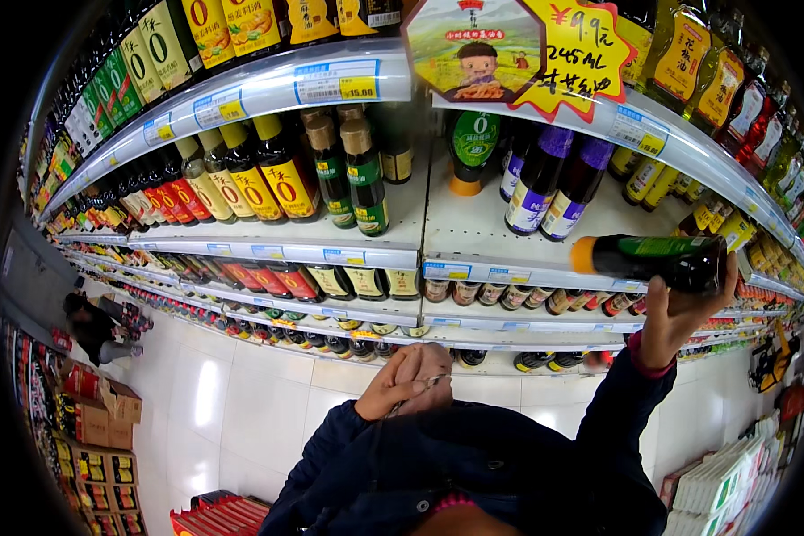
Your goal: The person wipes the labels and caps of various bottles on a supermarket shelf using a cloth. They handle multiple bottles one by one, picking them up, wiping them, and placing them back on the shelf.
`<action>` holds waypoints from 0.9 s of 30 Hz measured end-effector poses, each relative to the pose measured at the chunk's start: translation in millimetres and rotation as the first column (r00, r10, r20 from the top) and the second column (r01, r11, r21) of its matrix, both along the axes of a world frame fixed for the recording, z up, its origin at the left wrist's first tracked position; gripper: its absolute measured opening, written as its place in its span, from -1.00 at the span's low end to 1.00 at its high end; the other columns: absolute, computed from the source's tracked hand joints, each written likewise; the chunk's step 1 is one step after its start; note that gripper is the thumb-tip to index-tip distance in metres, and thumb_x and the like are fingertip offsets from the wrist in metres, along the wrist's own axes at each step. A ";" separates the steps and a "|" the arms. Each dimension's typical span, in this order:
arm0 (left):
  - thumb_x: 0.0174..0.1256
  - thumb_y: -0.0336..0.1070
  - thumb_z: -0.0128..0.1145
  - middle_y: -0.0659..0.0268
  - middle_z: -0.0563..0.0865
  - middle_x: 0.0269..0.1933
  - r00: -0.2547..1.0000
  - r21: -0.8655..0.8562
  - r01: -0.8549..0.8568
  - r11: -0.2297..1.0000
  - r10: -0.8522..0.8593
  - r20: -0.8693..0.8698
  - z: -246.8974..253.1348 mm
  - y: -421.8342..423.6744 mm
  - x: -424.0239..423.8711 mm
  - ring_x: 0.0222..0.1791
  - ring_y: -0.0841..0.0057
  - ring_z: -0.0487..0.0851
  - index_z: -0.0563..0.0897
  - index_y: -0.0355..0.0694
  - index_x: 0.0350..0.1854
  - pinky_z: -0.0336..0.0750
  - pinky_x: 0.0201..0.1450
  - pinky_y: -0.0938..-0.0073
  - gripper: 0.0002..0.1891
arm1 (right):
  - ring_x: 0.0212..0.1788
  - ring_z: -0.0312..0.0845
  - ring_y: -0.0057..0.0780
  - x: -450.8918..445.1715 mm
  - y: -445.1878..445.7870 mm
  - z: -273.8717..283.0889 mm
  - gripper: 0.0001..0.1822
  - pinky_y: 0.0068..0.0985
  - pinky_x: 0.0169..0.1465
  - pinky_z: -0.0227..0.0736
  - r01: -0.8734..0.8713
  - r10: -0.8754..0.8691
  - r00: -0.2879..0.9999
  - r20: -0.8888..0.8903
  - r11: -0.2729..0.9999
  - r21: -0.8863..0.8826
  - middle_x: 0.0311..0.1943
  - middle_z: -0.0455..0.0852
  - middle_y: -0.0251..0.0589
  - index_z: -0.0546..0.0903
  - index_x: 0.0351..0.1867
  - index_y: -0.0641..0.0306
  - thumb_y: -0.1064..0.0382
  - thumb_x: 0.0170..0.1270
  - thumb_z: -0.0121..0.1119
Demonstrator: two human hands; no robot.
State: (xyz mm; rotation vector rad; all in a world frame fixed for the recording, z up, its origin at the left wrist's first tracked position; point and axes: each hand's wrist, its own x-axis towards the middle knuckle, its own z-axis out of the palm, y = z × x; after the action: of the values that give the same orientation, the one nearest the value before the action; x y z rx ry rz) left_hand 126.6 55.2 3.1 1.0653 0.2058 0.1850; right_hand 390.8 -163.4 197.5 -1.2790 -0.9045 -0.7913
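My right hand (687,318) grips a dark squeeze bottle (683,268) with a green label. The bottle lies nearly level in front of the shelf, its orange cap pointing left. A similar orange-capped bottle (474,144) stands cap down at the back of the shelf. Beside it are dark bottles with purple-wrapped necks (532,181). Close to my body, my left hand (385,385) holds a soft pinkish pouch or cloth item (430,368); its exact kind is unclear. Two green-labelled bottles with tan caps (367,184) stand left of the shelf joint.
A large price sign (576,53) hangs over the shelf edge (563,268). Yellow-labelled bottles (288,177) line the left. Cartons (107,415) stack at lower left, red boxes (221,516) behind me, white packages (720,482) at lower right. A person (100,328) is down the aisle.
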 end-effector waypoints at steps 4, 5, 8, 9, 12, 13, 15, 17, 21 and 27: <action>0.20 -0.37 0.21 0.21 0.35 0.27 1.000 0.015 0.025 1.000 -0.025 0.012 -2.2 0.7 -0.9 0.33 0.51 0.27 0.19 -0.32 0.38 0.11 0.36 0.52 -0.30 | 0.24 0.32 -0.22 -33.1 47.2 -9.9 0.04 -0.34 0.29 0.29 -0.155 0.167 0.985 0.053 0.971 -0.183 0.26 0.26 -0.01 -0.01 0.41 0.22 0.23 -0.05 0.44; 0.20 -0.37 0.21 0.21 0.35 0.27 0.999 -0.011 0.033 0.999 -0.033 0.022 -2.7 1.2 -1.8 0.33 0.51 0.26 0.19 -0.32 0.38 0.12 0.36 0.52 -0.30 | 0.21 0.34 -0.22 -36.2 61.6 -13.5 0.05 -0.34 0.28 0.30 -0.099 0.129 0.988 0.089 0.953 -0.286 0.23 0.29 -0.01 -0.01 0.41 0.22 0.27 -0.08 0.45; 0.20 -0.38 0.19 0.21 0.35 0.27 0.999 0.022 -0.006 1.000 0.005 0.043 3.1 1.1 -11.9 0.32 0.51 0.29 0.18 -0.30 0.38 0.16 0.34 0.51 -0.30 | 0.18 0.31 -0.15 -36.1 120.4 -20.7 0.04 -0.33 0.26 0.25 -0.181 0.177 0.983 -0.041 0.932 -0.314 0.16 0.28 0.03 0.09 0.34 0.37 0.28 -0.20 0.47; 0.21 -0.39 0.19 0.22 0.36 0.27 0.999 0.004 -0.011 1.000 0.010 0.051 3.9 2.5 -13.6 0.31 0.51 0.30 0.17 -0.30 0.38 0.18 0.33 0.51 -0.30 | 0.18 0.29 -0.13 -31.5 135.8 -18.5 0.02 -0.33 0.26 0.23 -0.183 0.169 0.983 -0.070 0.930 -0.318 0.15 0.28 0.06 0.12 0.32 0.38 0.30 -0.21 0.47; 0.21 -0.40 0.16 0.20 0.37 0.26 0.994 -0.041 -0.087 0.995 0.089 0.066 -0.5 3.5 -28.0 0.28 0.49 0.37 0.16 -0.29 0.38 0.25 0.30 0.49 -0.31 | 0.17 0.27 0.05 -23.5 175.9 -8.5 0.04 -0.25 0.23 0.27 -0.001 0.030 0.997 0.070 0.925 -0.381 0.11 0.28 0.17 0.11 0.30 0.38 0.29 -0.25 0.50; 0.21 -0.40 0.17 0.19 0.37 0.26 0.991 -0.057 -0.107 0.993 0.111 0.069 -0.4 3.4 -31.2 0.28 0.48 0.38 0.16 -0.30 0.38 0.25 0.31 0.48 -0.31 | 0.15 0.28 0.10 -18.7 187.3 -10.4 0.05 -0.23 0.22 0.29 0.034 0.001 0.996 0.090 0.919 -0.393 0.10 0.29 0.20 0.09 0.31 0.37 0.28 -0.26 0.50; 0.20 -0.39 0.17 0.18 0.39 0.26 0.986 -0.089 -0.144 0.986 0.151 0.072 2.8 2.7 -37.0 0.28 0.46 0.39 0.16 -0.31 0.38 0.25 0.31 0.46 -0.31 | 0.11 0.32 0.16 -9.4 205.5 -13.9 0.05 -0.17 0.15 0.36 0.110 -0.088 0.993 0.073 0.901 -0.419 0.08 0.30 0.21 0.08 0.30 0.33 0.22 -0.24 0.50; 0.19 -0.36 0.18 0.16 0.40 0.26 0.984 -0.070 -0.158 0.985 0.163 0.071 5.7 5.6 -41.8 0.28 0.43 0.39 0.16 -0.31 0.38 0.25 0.32 0.44 -0.30 | 0.07 0.36 0.21 -1.5 222.3 -13.0 0.04 -0.13 0.06 0.43 0.203 -0.200 0.978 0.057 0.863 -0.463 0.06 0.31 0.23 0.08 0.30 0.30 0.16 -0.22 0.49; 0.18 -0.33 0.19 0.15 0.41 0.24 0.982 -0.034 -0.168 0.985 0.170 0.078 7.6 8.3 -47.1 0.27 0.41 0.41 0.17 -0.32 0.37 0.25 0.33 0.42 -0.29 | -0.05 0.45 0.24 14.8 238.7 -12.0 -0.03 -0.08 -0.16 0.54 0.392 -0.423 0.903 0.069 0.749 -0.534 -0.02 0.36 0.21 0.16 0.23 0.29 -0.01 -0.18 0.46; 0.16 -0.29 0.22 0.16 0.38 0.28 0.986 -0.026 -0.165 0.986 0.166 0.030 -6.1 11.0 -49.2 0.31 0.43 0.34 0.16 -0.32 0.39 0.18 0.36 0.42 -0.25 | -0.09 0.49 0.19 17.9 245.6 -8.5 -0.10 -0.07 -0.23 0.54 0.420 -0.487 0.871 0.067 0.666 -0.616 -0.09 0.40 0.16 0.24 0.16 0.28 -0.12 -0.14 0.45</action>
State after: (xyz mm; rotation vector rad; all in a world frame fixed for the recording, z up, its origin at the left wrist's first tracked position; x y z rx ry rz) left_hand 77.4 66.2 -3.0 1.0218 0.2675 0.3482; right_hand 408.7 82.2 189.1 -2.1778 -0.7854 -0.8292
